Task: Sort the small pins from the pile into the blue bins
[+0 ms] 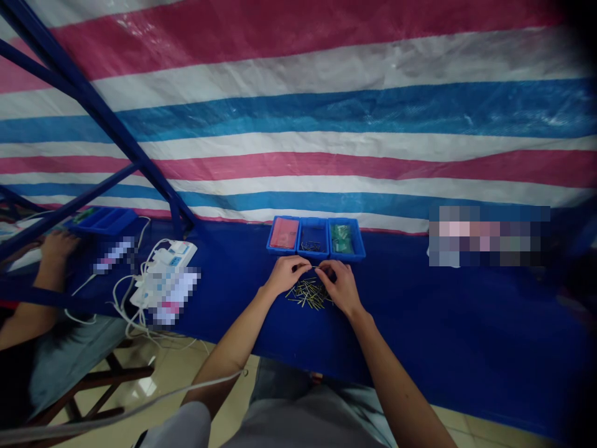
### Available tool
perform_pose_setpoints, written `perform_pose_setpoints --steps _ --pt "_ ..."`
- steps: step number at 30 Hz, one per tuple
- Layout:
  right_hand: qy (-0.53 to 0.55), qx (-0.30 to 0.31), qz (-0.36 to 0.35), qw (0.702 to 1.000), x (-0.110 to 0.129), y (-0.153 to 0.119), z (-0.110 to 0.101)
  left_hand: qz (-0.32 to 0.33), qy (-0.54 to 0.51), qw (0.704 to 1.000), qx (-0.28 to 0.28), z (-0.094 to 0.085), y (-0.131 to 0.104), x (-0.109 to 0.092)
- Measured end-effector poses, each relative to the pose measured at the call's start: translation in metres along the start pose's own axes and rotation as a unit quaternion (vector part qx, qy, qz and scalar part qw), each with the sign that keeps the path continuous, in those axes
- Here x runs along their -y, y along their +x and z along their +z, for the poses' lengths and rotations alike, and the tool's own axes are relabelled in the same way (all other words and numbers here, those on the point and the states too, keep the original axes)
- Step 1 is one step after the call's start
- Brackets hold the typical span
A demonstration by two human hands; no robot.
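Note:
My left hand [288,274] and my right hand [339,285] face each other over the table, fingers pinched. Between their fingertips runs a thin, light strip [315,267], one end in each hand; its kind is too small to tell. Just below lies a loose pile of thin yellowish and dark sticks [308,294], partly behind the right fingers. Right behind my hands stand three joined blue trays [314,255]. Pink flat sheets or packets [284,233] fill the left one. Small dark thin pieces [310,246] lie in the middle one, and green packets [342,239] in the right one.
On the left, white power strips [175,255] with tangled cables lie on the blue table [410,323]. Beyond a blue metal frame [112,130], another person's hand [58,244] is near a blue tray [105,221]. A striped tarp [326,112] hangs behind.

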State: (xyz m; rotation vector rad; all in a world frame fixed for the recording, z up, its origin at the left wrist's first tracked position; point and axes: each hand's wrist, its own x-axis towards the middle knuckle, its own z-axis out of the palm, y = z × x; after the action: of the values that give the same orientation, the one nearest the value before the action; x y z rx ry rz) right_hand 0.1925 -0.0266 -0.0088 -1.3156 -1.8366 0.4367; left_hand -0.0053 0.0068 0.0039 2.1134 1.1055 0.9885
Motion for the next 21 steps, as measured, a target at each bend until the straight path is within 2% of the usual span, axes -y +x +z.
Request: perform_pose_setpoints --steps 5,21 --pt "-0.001 0.012 -0.017 1.0 0.0004 0.0002 -0.0005 -0.006 -0.001 1.0 0.003 0.0013 -0.0006 0.0006" --pt "-0.007 0.017 -0.006 1.0 -0.0015 0.0011 0.0003 -0.002 -0.001 1.0 -0.002 -0.0001 0.0001 -0.0022"
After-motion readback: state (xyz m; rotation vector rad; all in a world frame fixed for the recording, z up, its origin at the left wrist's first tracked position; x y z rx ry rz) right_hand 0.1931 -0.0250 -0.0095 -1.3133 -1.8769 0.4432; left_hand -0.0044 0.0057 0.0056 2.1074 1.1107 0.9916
